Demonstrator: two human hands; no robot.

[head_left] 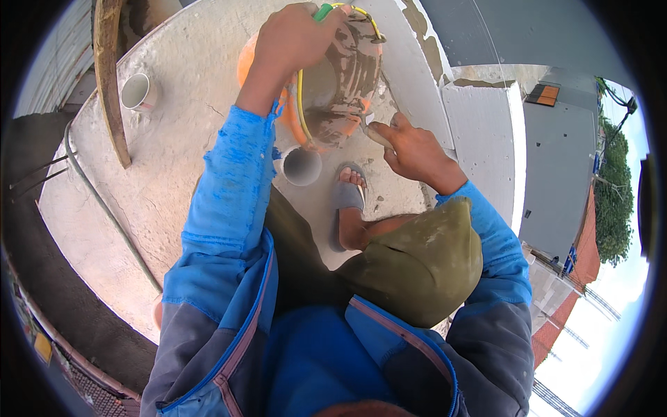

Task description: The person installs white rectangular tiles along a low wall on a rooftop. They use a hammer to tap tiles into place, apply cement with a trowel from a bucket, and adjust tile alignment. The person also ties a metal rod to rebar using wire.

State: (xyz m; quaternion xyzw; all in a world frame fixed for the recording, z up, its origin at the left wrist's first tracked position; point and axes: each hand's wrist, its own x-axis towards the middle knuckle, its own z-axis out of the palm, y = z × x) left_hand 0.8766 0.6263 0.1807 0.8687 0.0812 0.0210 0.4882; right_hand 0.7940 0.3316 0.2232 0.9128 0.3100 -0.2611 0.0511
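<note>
An orange bucket (pixel 246 61) stands tilted in front of me, its inner wall smeared with wet grey cement mix (pixel 351 66). My left hand (pixel 295 43) is closed around the green grip (pixel 323 12) of the bucket's yellow handle (pixel 300 104) at the far side. Fingers of my right hand (pixel 420 153) wrap a tool's pale handle (pixel 379 135) beside the bucket's near right rim. That tool looks like a small trowel, though its blade is mostly hidden. Close to the bucket's near side sits a white round tube or cup (pixel 283 167), its mouth facing up.
Another white cup-like cylinder (pixel 139 92) stands on the concrete slab (pixel 180 76) at left. A wooden post (pixel 109 83) and a hose (pixel 111 215) run along that side. White-painted blocks (pixel 479 139) border the right. My sandalled foot (pixel 349 187) is just below the bucket.
</note>
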